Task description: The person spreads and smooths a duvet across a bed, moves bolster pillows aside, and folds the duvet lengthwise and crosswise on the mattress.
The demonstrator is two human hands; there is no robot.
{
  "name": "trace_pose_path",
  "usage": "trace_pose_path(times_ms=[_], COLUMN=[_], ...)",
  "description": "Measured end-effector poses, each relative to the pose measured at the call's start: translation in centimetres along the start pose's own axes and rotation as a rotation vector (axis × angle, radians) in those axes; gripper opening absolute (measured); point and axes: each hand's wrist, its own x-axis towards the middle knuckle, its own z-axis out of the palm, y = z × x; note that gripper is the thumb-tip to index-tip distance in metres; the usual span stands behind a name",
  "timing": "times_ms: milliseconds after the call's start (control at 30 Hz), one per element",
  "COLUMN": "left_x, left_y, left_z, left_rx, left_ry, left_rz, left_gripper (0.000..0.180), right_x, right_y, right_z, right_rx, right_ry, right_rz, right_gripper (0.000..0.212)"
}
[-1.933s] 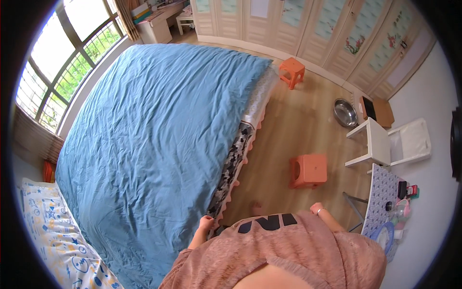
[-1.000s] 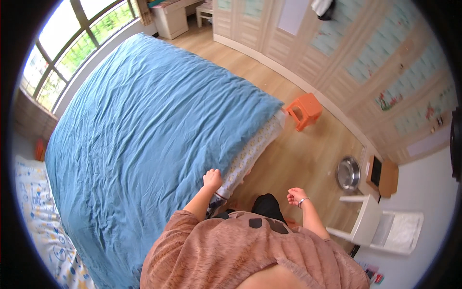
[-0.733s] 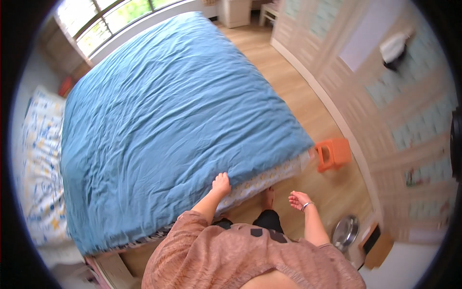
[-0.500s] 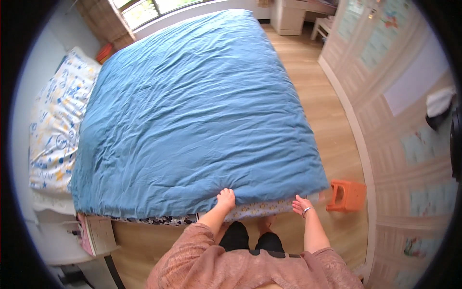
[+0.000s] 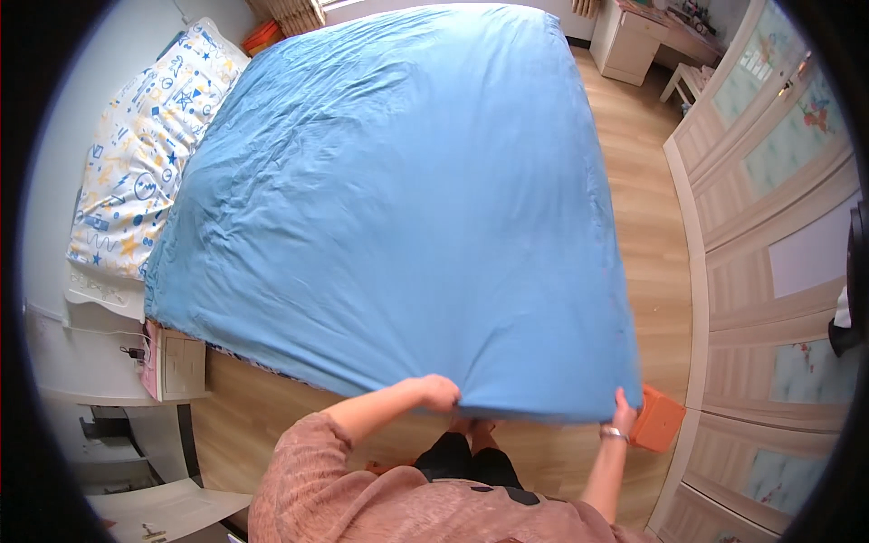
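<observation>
A large blue quilt (image 5: 389, 208) covers the bed, stretched fairly smooth toward me, with wrinkles left on its far left part. My left hand (image 5: 438, 392) is closed on its near edge, where folds fan out from the grip. At the near right corner, my right hand (image 5: 623, 414), with a bracelet at the wrist, grips the quilt's edge; its fingers are partly hidden by the cloth. Between both hands the edge is pulled taut and hangs over the bed's near side. A white pillow (image 5: 145, 172) with blue and yellow prints lies along the left end.
An orange plastic stool (image 5: 659, 422) stands on the floor just beyond my right hand. Pale wardrobe doors (image 5: 751, 253) line the right side. A white bedside cabinet (image 5: 181, 364) is at the near left, and a desk (image 5: 626, 41) at the far right.
My right hand, open beside the corner before, now holds the quilt. Both hands have drawn its near edge toward me, smoothing many wrinkles and covering the patterned bedding beneath. My view has shifted.
</observation>
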Motion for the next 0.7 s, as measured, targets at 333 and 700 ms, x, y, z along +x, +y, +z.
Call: trace_pose_path(times_ms=[333,700], left_x=[6.9,9.3], left_y=[0.1,1.4], left_z=[4.9,2.9], left_rx=[0.139,-0.076], left_ry=[-0.061,0.685], left_rz=[0.035,-0.045], left_gripper=[0.024,0.023], right_x=[5.5,-5.4], right_y=[5.9,3.9], right_z=[-8.0,-14.6], right_rx=[-0.598,-0.951], right_ry=[0.350,0.127], right_rz=[0.549,0.512], right_gripper=[0.011,0.005])
